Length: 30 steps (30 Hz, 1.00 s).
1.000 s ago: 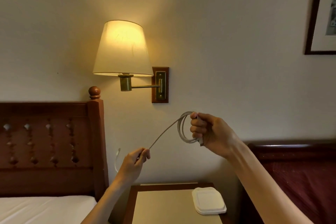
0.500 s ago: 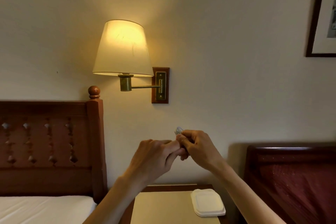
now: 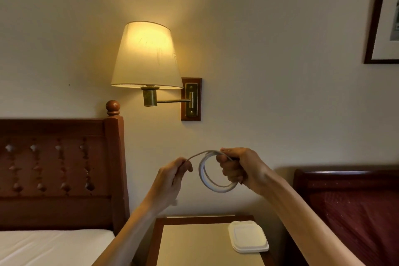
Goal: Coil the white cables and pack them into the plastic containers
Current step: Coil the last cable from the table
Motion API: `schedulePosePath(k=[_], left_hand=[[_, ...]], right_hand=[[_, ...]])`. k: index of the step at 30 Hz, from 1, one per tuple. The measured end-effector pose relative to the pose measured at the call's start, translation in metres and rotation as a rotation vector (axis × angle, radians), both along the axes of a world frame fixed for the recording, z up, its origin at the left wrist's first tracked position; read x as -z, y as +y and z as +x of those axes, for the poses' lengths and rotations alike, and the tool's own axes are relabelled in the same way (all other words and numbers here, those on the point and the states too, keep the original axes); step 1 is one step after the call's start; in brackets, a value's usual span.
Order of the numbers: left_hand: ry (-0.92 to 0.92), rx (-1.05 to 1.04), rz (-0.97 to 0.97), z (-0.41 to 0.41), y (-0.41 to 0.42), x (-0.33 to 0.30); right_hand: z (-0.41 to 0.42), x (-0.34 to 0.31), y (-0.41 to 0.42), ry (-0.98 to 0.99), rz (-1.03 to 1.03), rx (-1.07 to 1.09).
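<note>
While we hold the work up at chest height, we enter the items as follows.

Right hand (image 3: 238, 168): fingers curled tight round the gathered turns of the white cable (image 3: 212, 179); we grip the bundle at its upper right, the loops hanging down and to the left of the fist.

Coil: two or three turns visible, roughly round, standing nearly upright and facing us; its lower arc hangs free below the knuckles.

Left hand (image 3: 172, 177): thumb and fingers pinched on the loose run of the same cable, just beside the coil on its left.

Free run: a short span rising from the left pinch up and across to the top of the coil; its long axis lies left to right, slightly uphill toward the right hand. How much tail is left below the left hand we cannot tell.

Deciding relation: the loose end lies to the left of the holding fist, so we judge the next turn must be carried rightward by the left hand, the nearer of the two to it.

Plastic container (image 3: 248, 236): white, lid on, resting on the nightstand (image 3: 194, 244) below the right forearm, well apart from the coil.

Surroundings: lit wall lamp (image 3: 146, 56) above; wooden headboard (image 3: 56, 170) to the left.

Progress: coiling under way, packing not yet begun, in our judgement.
</note>
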<state>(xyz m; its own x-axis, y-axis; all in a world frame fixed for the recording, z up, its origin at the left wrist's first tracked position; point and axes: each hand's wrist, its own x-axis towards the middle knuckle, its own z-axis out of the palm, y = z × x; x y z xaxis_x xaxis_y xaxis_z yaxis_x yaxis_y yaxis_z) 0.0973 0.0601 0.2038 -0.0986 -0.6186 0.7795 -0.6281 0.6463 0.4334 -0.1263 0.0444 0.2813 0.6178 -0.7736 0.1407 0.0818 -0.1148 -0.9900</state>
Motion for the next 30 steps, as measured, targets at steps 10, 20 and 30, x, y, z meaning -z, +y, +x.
schedulePosePath(k=[10, 20, 30], left_hand=[[0.919, 0.063, 0.503, -0.012, 0.007, 0.004], [1.322, 0.401, 0.824, -0.05, 0.023, -0.033], [0.796, 0.12, 0.556, -0.062, 0.024, -0.024]], right_hand=[[0.001, 0.005, -0.01, -0.243, 0.326, -0.073], [0.018, 0.009, -0.006, -0.204, 0.28, -0.004], [0.028, 0.011, -0.01, -0.074, 0.036, 0.188]])
